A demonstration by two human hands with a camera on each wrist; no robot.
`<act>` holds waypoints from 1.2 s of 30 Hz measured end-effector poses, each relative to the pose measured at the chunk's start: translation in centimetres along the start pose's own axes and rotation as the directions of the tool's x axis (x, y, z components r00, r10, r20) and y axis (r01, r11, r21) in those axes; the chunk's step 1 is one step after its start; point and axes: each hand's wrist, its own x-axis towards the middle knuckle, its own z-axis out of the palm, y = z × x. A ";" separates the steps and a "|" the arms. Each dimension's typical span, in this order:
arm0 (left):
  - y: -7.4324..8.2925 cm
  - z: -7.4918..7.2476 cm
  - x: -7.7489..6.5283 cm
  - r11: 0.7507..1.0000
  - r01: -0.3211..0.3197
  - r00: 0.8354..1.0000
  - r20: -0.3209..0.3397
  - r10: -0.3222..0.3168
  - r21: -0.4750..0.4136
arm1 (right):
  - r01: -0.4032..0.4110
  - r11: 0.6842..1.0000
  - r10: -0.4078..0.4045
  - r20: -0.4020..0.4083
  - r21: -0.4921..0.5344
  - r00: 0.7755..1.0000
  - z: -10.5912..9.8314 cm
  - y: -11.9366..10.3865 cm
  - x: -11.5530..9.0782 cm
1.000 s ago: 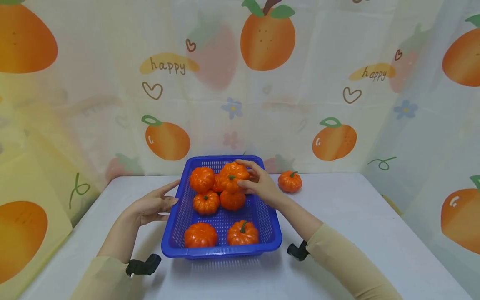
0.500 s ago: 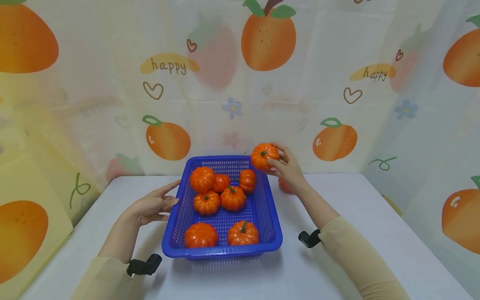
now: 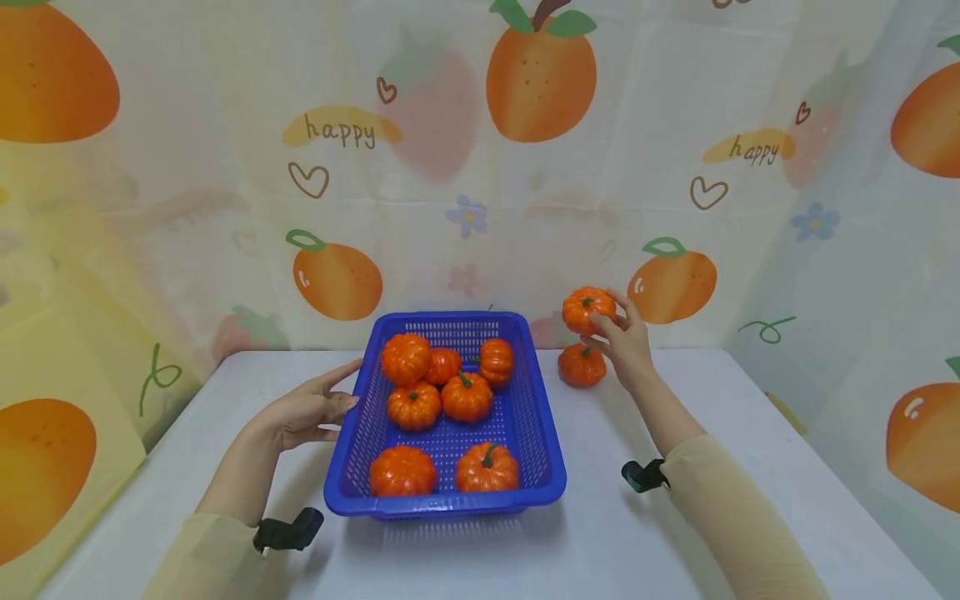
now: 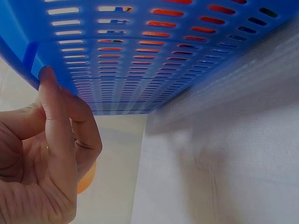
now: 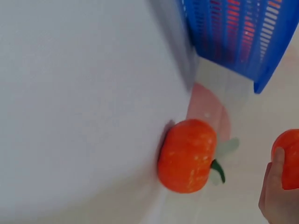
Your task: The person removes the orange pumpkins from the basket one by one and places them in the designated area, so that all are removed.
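Note:
A small orange pumpkin [image 3: 588, 311] with a green stem is held in my right hand [image 3: 632, 342], raised near the back of the table. Right below it a second pumpkin [image 3: 581, 365] rests on the tabletop; in the right wrist view this pumpkin [image 5: 187, 156] lies on its side. Several more pumpkins [image 3: 467, 397] sit in a blue perforated basket [image 3: 557, 467], most toward its back and two at its front. My left hand [image 3: 307, 410] rests against the basket's left side, fingers loosely bent. In the left wrist view a fingertip touches the basket's rim [image 4: 32, 77].
A white-covered table [image 3: 720, 467] carries the basket near its middle. Behind it hangs a printed curtain [image 3: 525, 242] with oranges and hearts, close to the table's back edge. A black wrist mount [image 3: 288, 530] sits on each forearm.
My right hand has lifted a pumpkin from the basket's back pile and carried it right, past the rim, above the loose pumpkin. My left hand stays at the basket's side.

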 end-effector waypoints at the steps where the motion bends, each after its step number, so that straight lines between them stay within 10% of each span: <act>1: 0.0 0.0 0.0 1.000 0.001 1.000 0.003 -0.001 -0.003 | -0.007 1.000 0.007 -0.009 0.012 1.000 -0.4 0.2 0.1; 18: 0.1 -0.1 0.0 1.000 0.009 1.000 0.007 -0.009 -0.010 | -0.133 0.968 0.192 -0.285 0.211 0.939 -5.4 0.9 0.2; 30: 0.1 -0.1 0.1 1.000 0.008 1.000 0.002 -0.008 0.004 | -0.229 0.919 0.342 -0.363 0.320 0.867 -7.1 3.0 0.1; 36: 0.0 0.0 0.0 1.000 0.009 1.000 -0.002 -0.009 -0.005 | -0.265 0.919 0.355 -0.326 0.291 0.876 -7.2 3.9 0.2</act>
